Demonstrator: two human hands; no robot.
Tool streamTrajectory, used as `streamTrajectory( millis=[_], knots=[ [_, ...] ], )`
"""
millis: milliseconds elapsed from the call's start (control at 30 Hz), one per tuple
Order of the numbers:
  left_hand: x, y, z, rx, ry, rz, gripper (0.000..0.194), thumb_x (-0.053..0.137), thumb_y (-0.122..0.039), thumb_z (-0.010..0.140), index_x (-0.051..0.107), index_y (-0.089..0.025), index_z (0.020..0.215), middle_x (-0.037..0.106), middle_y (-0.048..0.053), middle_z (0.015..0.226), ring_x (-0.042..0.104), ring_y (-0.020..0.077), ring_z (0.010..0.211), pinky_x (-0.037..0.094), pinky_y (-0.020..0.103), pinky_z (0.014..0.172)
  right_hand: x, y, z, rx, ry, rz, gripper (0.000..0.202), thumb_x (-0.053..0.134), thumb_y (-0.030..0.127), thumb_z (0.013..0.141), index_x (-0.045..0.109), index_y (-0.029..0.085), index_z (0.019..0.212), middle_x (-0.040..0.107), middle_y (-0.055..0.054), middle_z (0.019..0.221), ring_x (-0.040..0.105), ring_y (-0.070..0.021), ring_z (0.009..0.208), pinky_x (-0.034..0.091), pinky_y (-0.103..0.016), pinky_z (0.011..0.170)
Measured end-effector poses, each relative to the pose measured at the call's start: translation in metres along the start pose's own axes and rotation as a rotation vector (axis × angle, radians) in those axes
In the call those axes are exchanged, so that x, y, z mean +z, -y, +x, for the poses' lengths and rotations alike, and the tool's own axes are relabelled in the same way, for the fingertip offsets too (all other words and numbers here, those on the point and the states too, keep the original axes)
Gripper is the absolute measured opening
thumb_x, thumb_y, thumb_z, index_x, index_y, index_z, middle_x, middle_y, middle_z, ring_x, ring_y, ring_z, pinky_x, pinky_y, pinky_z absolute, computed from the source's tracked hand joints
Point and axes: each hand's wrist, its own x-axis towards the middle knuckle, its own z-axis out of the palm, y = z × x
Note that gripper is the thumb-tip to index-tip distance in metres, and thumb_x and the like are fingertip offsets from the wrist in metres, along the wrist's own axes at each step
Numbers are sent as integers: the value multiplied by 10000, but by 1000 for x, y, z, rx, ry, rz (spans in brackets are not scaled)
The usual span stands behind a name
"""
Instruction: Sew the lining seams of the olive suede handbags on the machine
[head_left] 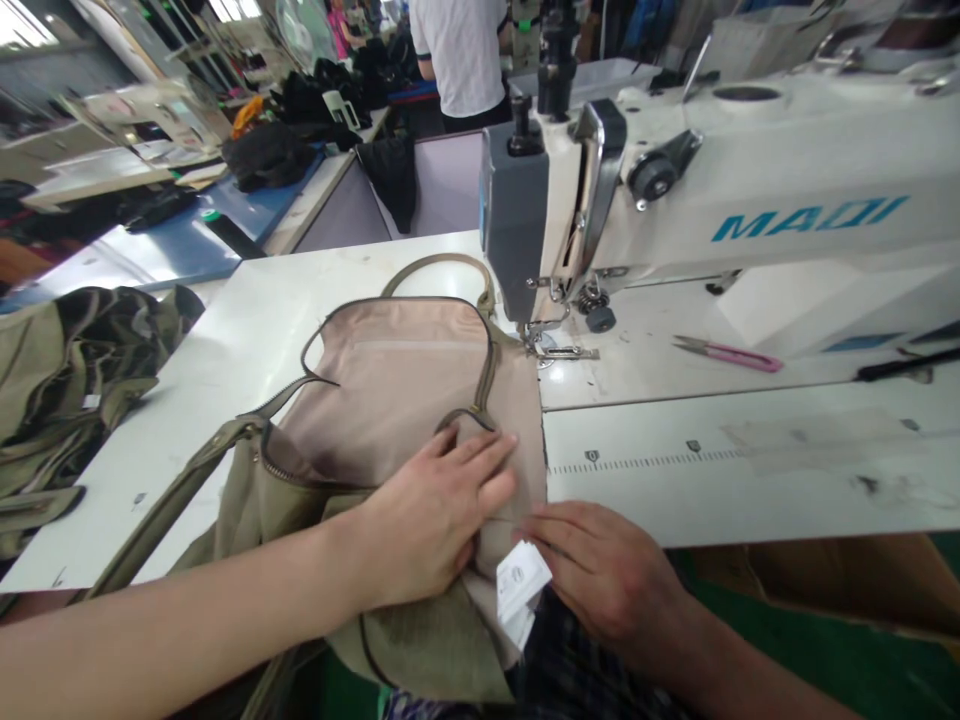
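An olive-green handbag (292,510) lies unzipped on the sewing table, its beige lining (405,390) showing. My left hand (439,500) rests on the lining near the right end of the zipper, fingers stretched out and pressing on the cloth. Closer to me, my right hand (600,570) pinches the lining's edge; its fingertips are partly hidden. Beside those fingers a white label (520,585) sticks out. The lining's far right edge reaches under the presser foot (531,340) of the sewing machine (720,190).
Pink-handled thread snips (731,355) lie right of the needle. A printed ruler scale (652,460) runs along the table. More olive bags (67,390) are heaped at the left. Behind stand another sewing machine (150,115) and a person in a white shirt (459,60).
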Motion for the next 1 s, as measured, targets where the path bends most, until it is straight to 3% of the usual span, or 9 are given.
streamTrajectory(
  millis=[67,133,300,367,533,700,767,900,1000],
  knots=[
    [-5,15,0,-122,36,14,760,552,-194,770,277,-228,1478,269,148,1555,403,359,1336,336,559,1063,-6,-3,3,-37,47,-3,311,373,118,986,669,78,1074,717,-134,1002,662,-219,955,563,-350,864],
    [-7,22,-3,-155,57,23,823,553,-158,759,236,-331,1499,222,98,1579,449,387,1290,363,579,1033,-13,-5,5,-49,69,-12,339,343,105,992,668,69,1082,721,-129,1003,671,-211,941,566,-336,864],
    [-4,12,-4,-5,87,-82,777,533,-134,795,282,-439,1463,262,-43,1568,179,442,1422,276,707,1039,-27,-13,4,-58,113,-48,347,345,86,980,676,99,1084,733,-114,1005,679,-192,952,570,-307,869],
    [-7,13,3,5,108,-100,743,508,-113,814,311,-435,1453,286,-39,1559,166,435,1427,311,687,1026,-29,-20,5,-59,125,-50,335,361,80,974,670,104,1101,731,-112,1021,678,-190,971,565,-302,885],
    [-28,33,21,26,144,-123,626,517,-114,843,449,-415,1388,375,6,1518,430,346,1317,440,472,983,-28,-37,11,-67,88,-55,336,347,106,992,660,98,1114,727,-120,1030,680,-192,973,560,-338,914],
    [-48,34,22,8,208,-158,395,440,-332,964,525,-337,1350,434,34,1476,374,338,1373,312,544,1083,-25,-47,11,-103,111,-68,319,360,121,1008,659,118,1121,712,-101,1100,623,-215,1118,503,-387,1005],
    [-54,29,22,-9,228,-167,392,407,-397,978,563,-291,1322,481,73,1437,420,333,1345,263,562,1104,-22,-50,12,-105,132,-67,314,364,137,1015,654,121,1135,705,-94,1117,598,-222,1154,484,-397,1028],
    [-58,20,21,-18,169,-167,406,403,-459,972,608,-281,1274,579,106,1341,541,304,1242,303,511,1076,-16,-56,17,-7,116,-43,288,390,175,1017,657,144,1121,689,-90,1123,594,-225,1136,472,-384,1033],
    [-56,15,22,-47,211,-140,533,371,-556,955,533,-246,1356,507,134,1404,516,318,1266,235,538,1106,-15,-64,23,12,80,-47,288,383,161,1014,641,150,1141,687,-80,1098,604,-227,1097,463,-383,1030]
  ],
)
